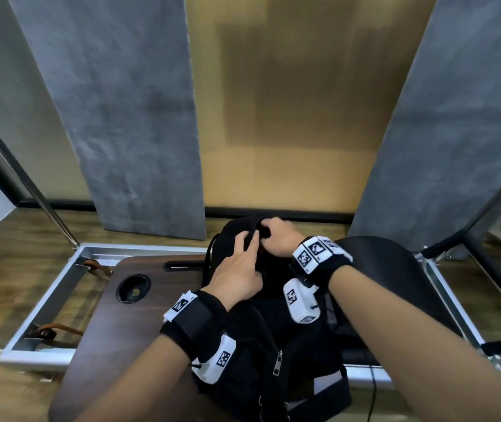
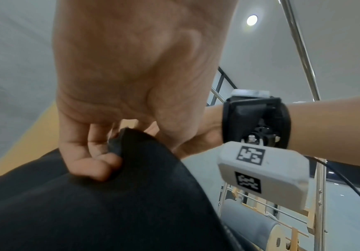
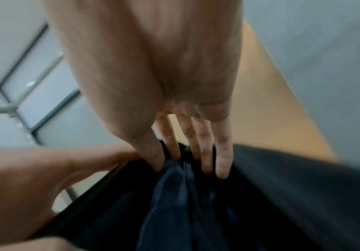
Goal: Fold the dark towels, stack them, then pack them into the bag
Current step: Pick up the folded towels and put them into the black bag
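Grey panels back a dark wooden table (image 1: 97, 324) where both hands meet atop the black bag (image 1: 243, 354); the left hand (image 2: 101, 149) pinches its rim, while the right hand (image 3: 187, 135), straight-fingered, presses a dark towel (image 3: 174, 195) inside.

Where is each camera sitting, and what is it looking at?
Head: worn on the head, looking down at the black bag on the brown table; both forearms, left hand and right hand show.
Left wrist: under the left hand, looking along its curled fingers gripping the bag's edge.
Right wrist: blurred, under the right hand; straight fingers push a dark blue towel down.
Shared: every view shows the bag.
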Action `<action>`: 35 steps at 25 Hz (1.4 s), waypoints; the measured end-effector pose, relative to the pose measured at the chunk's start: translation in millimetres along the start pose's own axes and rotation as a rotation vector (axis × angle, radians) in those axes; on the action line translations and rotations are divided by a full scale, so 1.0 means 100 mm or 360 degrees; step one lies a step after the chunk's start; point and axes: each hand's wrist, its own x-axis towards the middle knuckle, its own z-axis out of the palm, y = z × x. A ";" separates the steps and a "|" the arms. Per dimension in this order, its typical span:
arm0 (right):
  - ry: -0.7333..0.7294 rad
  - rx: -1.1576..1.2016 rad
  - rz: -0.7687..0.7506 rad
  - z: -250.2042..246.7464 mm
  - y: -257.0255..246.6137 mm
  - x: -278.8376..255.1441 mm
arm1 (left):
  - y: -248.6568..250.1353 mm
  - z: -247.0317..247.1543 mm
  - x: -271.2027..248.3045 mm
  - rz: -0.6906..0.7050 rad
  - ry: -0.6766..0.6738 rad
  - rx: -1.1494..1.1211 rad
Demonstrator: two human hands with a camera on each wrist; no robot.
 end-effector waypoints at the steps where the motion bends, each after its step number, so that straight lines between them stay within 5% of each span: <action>1: 0.0079 -0.0062 0.0023 -0.10 0.04 -0.09 | 0.00 0.00 -0.02 0.0002 0.0024 -0.0042; 3: 0.0115 -0.0220 0.0172 -0.22 0.18 -0.30 | 0.00 0.03 -0.08 0.0021 0.0154 -0.0113; 7: -0.0327 -0.0445 0.0508 -0.04 0.42 -0.68 | 0.04 0.13 -0.27 -0.0096 0.0524 -0.0011; 10: -0.0432 -0.0477 0.0609 0.10 0.53 -0.84 | 0.04 0.20 -0.37 -0.0209 0.0393 0.0179; 14: -0.0263 -0.0203 0.0764 0.08 0.69 -0.96 | -0.02 0.25 -0.45 -0.0224 0.0340 0.0241; 20: -0.0021 0.0713 0.0448 0.11 0.66 -1.13 | 0.00 0.42 -0.36 -0.0131 0.0145 -0.0118; 23: 0.0094 0.0573 0.0509 0.28 0.59 -1.15 | 0.09 0.56 -0.36 -0.0091 -0.0101 -0.0203; 29: 0.0148 -0.0180 0.0643 0.47 0.46 -1.13 | 0.03 0.66 -0.42 0.0010 -0.0162 -0.0286; 35: 0.0297 0.0031 0.0277 0.32 0.34 -1.06 | -0.09 0.60 -0.38 0.0055 -0.0130 -0.0370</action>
